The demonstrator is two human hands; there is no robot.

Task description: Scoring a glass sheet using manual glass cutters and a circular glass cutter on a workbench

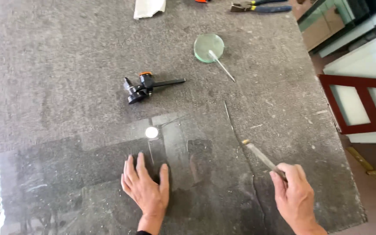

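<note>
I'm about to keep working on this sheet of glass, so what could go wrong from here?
The left hand presses flat on the glass sheet; a slip toward its edge could mean a cut. Thin glass slivers lie loose on the grey table, easy to lean on. The right hand holds the glass cutter above the sheet; dropping it might chip the glass.

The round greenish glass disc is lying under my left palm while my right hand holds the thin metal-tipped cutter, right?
Not quite. The head view shows the round greenish glass disc lying far up the grey felt table; the left hand presses on the flat glass sheet. The right hand does hold the thin metal-tipped cutter.
</note>
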